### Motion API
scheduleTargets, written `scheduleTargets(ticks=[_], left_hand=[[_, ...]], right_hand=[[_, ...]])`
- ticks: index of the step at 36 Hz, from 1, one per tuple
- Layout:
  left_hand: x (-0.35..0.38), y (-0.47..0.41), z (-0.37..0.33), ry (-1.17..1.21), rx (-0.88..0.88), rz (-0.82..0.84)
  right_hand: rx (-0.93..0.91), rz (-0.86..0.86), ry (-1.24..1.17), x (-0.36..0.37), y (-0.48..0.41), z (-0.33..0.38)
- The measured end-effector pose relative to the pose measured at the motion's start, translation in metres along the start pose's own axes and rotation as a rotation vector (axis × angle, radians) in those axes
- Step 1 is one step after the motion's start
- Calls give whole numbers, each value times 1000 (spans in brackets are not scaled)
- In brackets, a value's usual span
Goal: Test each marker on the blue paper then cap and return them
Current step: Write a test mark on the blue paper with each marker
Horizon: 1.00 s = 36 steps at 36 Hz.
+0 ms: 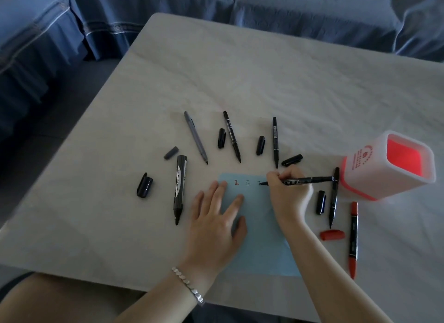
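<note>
The right hand (287, 185) pinches a black marker (302, 180), tip on the blue paper (259, 238) (beside two marks); the left hand (216, 217) lies spread, pressing the sheet onto the bench (240, 82). Uncapped markers surround it.

The left hand (213, 217) hid part of the blue paper (262, 245), and the right hand (289, 190) hid the middle of the marker (310, 179). Red print on the pen holder (360, 176) was too small to read.

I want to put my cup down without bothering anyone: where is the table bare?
Bare: far half of the table, between the fanned markers and the sofa, and the near-left corner, left of the thick marker. Crowded: round the blue paper and beside the pen holder.
</note>
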State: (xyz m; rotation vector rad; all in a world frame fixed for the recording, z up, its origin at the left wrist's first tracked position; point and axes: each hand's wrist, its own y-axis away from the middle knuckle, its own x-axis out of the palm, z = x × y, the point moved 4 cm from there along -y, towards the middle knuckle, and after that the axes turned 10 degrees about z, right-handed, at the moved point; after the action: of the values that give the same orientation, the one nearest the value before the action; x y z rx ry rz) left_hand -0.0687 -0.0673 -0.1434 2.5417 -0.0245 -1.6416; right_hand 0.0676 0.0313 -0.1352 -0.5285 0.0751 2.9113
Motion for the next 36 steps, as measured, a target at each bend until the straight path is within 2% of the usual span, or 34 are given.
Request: scheduleTargets(ticks=[16, 28, 32, 36], left_hand=[[1, 0, 1, -11, 3, 16], [1, -1, 0, -23, 6, 4], [1, -1, 0, -51, 6, 14], [0, 0, 0, -54, 12, 20]], right_hand=[[-22, 37, 24, 1, 1, 4], [38, -71, -58, -8, -1, 2], [81, 23, -10, -24, -5, 8], [171, 163, 230, -52, -25, 22]])
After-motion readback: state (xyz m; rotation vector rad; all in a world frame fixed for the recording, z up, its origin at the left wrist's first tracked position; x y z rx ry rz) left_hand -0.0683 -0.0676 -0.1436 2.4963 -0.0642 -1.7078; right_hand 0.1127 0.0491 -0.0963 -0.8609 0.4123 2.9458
